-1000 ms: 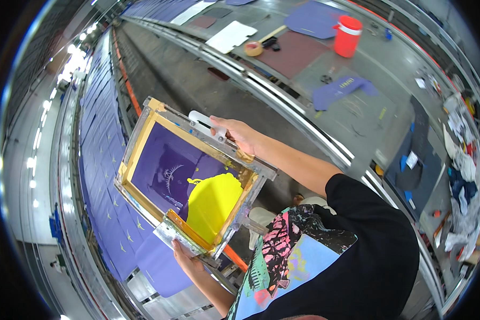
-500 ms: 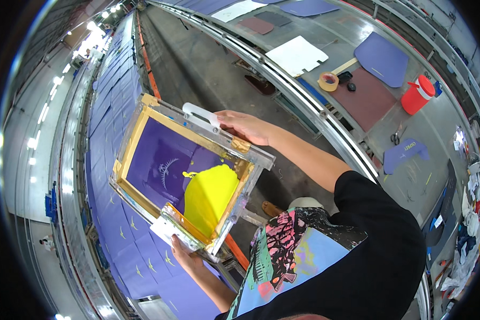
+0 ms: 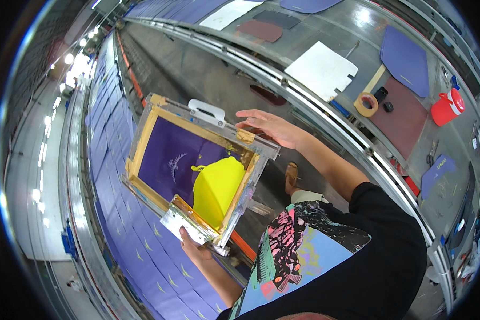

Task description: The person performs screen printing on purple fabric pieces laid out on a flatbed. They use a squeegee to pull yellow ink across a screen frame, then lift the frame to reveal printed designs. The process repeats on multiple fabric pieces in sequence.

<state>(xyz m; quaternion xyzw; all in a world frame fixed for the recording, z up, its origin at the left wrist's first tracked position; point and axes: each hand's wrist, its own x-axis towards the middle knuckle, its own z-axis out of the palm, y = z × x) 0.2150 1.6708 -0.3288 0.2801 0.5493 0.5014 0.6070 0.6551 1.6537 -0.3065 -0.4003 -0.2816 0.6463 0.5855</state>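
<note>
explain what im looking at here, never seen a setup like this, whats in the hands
No robot here: a head-worn fisheye camera looks down at a person's bare hands, bending straight edges. The left hand holds a pale plate at the lower edge of a framed screen with bright yellow paste in it. The right hand is open beside the screen's white handle. Purple sheets lie at left; on the grey table at right are a white sheet, a tape roll and a red container.

I see the person's bare left forearm [image 3: 222,282] slanting up from six o'clock, the left hand [image 3: 196,252] clasped at seven, thumb uppermost, fingers hidden. The bare right arm [image 3: 330,162] extends from four o'clock, right hand [image 3: 274,128] unclenched, fingers toward ten.
</note>
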